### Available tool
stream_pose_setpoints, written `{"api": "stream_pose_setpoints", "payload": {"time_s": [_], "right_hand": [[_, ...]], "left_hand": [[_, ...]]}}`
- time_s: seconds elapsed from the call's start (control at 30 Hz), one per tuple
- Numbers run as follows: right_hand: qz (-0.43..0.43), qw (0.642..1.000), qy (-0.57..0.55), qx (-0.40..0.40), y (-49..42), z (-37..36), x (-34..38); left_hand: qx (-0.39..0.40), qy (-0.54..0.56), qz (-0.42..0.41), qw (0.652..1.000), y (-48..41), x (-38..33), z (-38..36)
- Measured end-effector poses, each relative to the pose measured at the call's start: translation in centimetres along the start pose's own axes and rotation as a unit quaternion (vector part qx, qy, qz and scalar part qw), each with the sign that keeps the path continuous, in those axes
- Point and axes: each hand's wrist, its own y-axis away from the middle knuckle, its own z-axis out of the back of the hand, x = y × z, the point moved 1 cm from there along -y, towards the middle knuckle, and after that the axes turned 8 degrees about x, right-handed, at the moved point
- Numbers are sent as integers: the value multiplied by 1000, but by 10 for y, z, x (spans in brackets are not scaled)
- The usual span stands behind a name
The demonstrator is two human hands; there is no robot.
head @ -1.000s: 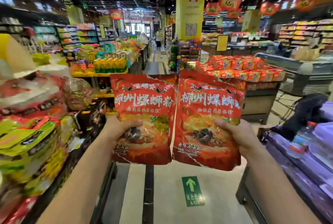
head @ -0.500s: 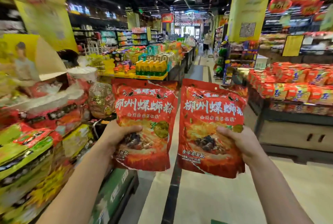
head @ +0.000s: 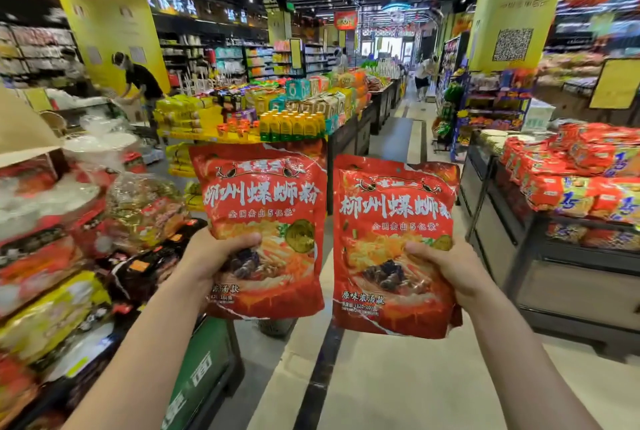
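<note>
Two red noodle packets with white lettering are held up side by side in a supermarket aisle. My left hand point(head: 211, 258) grips the left packet point(head: 266, 201) at its left edge, thumb across the front. My right hand point(head: 446, 267) grips the right packet point(head: 391, 208) at its right edge, thumb on the front. Both packets stand upright, a narrow gap between them. The fingers behind the packets are hidden.
A display of stacked packaged goods point(head: 52, 256) lines my left. A dark display table with red noodle packs point(head: 575, 166) stands at the right. A centre island of goods point(head: 294, 107) lies ahead, the aisle floor point(head: 398, 377) running forward. A person point(head: 140, 79) bends at far left, another person point(head: 423, 78) stands down the aisle.
The view has swung to the left and moved forward along the aisle. Both hands still hold the packets up; the gap between the packets has widened slightly.
</note>
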Motion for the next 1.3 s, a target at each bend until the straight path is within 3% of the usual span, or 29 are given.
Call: {"api": "stream_pose_setpoints", "payload": {"time_s": [0.43, 0.67, 1.0, 1.3], "right_hand": [[-14, 999, 5, 36, -222, 111, -5], [-3, 998, 27, 50, -326, 131, 8], [-33, 987, 23, 155, -512, 100, -42], [-101, 949, 43, 297, -727, 37, -102]], "left_hand": [[-24, 18, 16, 999, -181, 16, -125], [-57, 23, 31, 998, -243, 6, -147], [-144, 53, 27, 988, -363, 35, -146], [-275, 88, 64, 955, -486, 77, -139]]}}
